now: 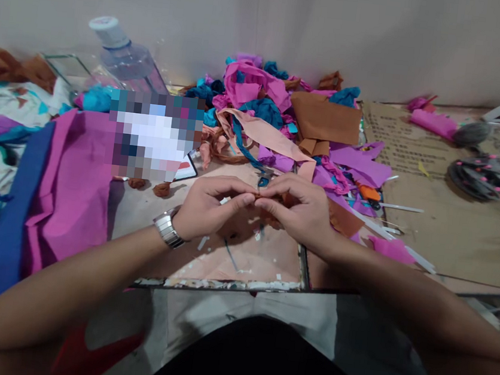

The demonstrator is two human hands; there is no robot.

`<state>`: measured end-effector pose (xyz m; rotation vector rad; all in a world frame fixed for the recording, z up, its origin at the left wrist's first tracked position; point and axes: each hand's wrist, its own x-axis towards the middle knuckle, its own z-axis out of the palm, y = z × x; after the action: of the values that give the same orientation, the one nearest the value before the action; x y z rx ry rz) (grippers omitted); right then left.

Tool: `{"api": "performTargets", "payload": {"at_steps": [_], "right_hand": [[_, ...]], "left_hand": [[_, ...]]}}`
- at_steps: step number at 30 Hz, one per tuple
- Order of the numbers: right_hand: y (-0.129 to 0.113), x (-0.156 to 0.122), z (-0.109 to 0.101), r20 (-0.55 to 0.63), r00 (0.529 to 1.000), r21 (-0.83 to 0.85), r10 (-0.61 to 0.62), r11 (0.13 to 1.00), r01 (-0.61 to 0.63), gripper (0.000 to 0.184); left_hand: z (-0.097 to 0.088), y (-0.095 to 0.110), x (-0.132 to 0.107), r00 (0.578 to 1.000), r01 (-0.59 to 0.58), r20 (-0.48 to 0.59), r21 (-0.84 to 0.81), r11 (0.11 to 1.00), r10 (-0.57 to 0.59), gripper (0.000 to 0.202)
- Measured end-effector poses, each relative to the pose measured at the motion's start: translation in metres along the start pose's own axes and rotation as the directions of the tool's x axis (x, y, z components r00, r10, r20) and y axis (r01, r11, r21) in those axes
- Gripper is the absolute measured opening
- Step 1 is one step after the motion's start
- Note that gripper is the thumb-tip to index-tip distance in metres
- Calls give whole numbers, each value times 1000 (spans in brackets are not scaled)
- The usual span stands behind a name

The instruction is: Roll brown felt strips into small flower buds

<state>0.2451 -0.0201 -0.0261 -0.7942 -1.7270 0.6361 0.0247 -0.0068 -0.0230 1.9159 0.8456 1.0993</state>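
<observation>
Over the front part of the table, my left hand (212, 205) and my right hand (301, 211) meet fingertip to fingertip. Both are closed in a pinch on a small piece of brown paper (257, 194), mostly covered by the fingers. Just beyond the fingertips lies a small dark blue object (262, 182), too small to name. Two crumpled brown paper balls (162, 189) rest to the left of my left hand. Brown and purple paper scraps lie beside my right hand, with an orange-handled tool (369, 192) among them.
A heap of pink, blue and brown paper (263, 111) stands against the wall. At the back left is a clear bottle with a white cap (109, 32). Folded pink paper (80, 192) lies left, cardboard (408, 229) right. A dark pincushion-like object (477, 177) holds pink-headed pins.
</observation>
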Motion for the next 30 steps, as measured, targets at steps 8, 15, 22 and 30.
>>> {"api": "performTargets", "payload": {"at_steps": [8,15,22,30], "right_hand": [[-6,2,-1,-8,1000,-57,-7,998,6,6],[-9,1,-1,0,999,-48,34,998,-34,5],[-2,0,1,-11,999,-31,49,998,-49,8],[3,-1,2,-3,998,-34,70,997,-70,9]], "left_hand": [[3,-1,-2,998,40,-44,-66,997,-43,20],[3,1,-4,999,7,-49,-43,999,-9,19],[5,2,-3,999,21,-39,5,1000,-20,21],[7,3,-2,999,-21,-43,32,999,22,20]]}}
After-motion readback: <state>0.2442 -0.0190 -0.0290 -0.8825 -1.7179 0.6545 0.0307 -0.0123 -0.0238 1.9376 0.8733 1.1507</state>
